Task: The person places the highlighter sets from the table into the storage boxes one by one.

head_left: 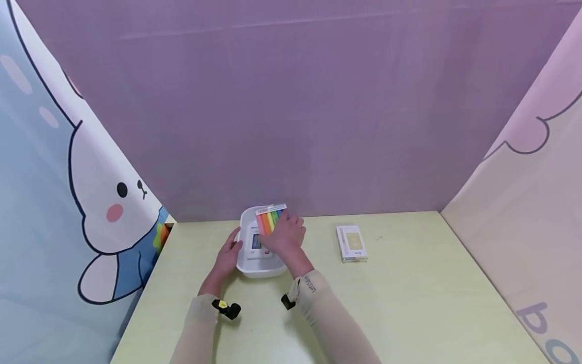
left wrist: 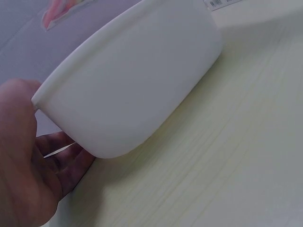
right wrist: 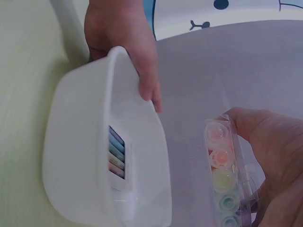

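A white plastic tub [head_left: 261, 273] stands on the table near the back wall. My left hand [head_left: 227, 259] grips its left side, thumb over the rim and fingers against the outside in the left wrist view. A clear pack of coloured markers [head_left: 265, 222] is held in my right hand [head_left: 287, 235] above the tub's far right part. In the right wrist view the round marker ends [right wrist: 220, 158] face the camera, with the fingers round the pack's side. Inside the tub lies a white box [right wrist: 121, 182] printed with coloured strips, partly hidden by my right hand in the head view.
To the right of the tub, a small white box with a yellow panel [head_left: 351, 243] lies on the pale wooden table [head_left: 409, 303]. A purple cloth wall [head_left: 318, 126] rises at the table's back edge, with printed cloth panels on both sides.
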### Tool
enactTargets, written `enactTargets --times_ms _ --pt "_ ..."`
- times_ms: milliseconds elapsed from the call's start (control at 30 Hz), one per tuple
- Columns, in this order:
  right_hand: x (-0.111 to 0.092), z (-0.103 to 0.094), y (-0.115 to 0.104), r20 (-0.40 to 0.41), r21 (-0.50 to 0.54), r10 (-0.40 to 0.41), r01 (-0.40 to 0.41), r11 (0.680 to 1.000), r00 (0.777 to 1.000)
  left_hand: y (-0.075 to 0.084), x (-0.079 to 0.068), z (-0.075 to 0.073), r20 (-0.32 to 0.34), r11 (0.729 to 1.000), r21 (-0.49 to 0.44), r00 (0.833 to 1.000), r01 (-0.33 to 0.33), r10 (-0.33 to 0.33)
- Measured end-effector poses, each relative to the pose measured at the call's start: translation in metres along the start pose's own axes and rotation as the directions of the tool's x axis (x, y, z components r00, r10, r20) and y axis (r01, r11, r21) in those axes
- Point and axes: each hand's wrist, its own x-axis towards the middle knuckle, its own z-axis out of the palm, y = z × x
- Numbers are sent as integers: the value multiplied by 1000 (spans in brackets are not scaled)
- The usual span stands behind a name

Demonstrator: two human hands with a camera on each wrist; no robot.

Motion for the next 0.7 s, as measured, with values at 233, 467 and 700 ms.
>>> enactTargets --times_ms 233,467,700 --pt "0 11 -3 -3 9 -13 13 1000 1000 2 0 1 -6 1000 -6 1000 -15 15" --pt "-4 18 -4 1 8 -25 25 1000 1000 3 -3 2 2 1000 -9 1000 10 -10" --pt "-4 21 -7 -7 3 -45 45 999 999 2 0 2 -7 1000 -16 1000 0 0"
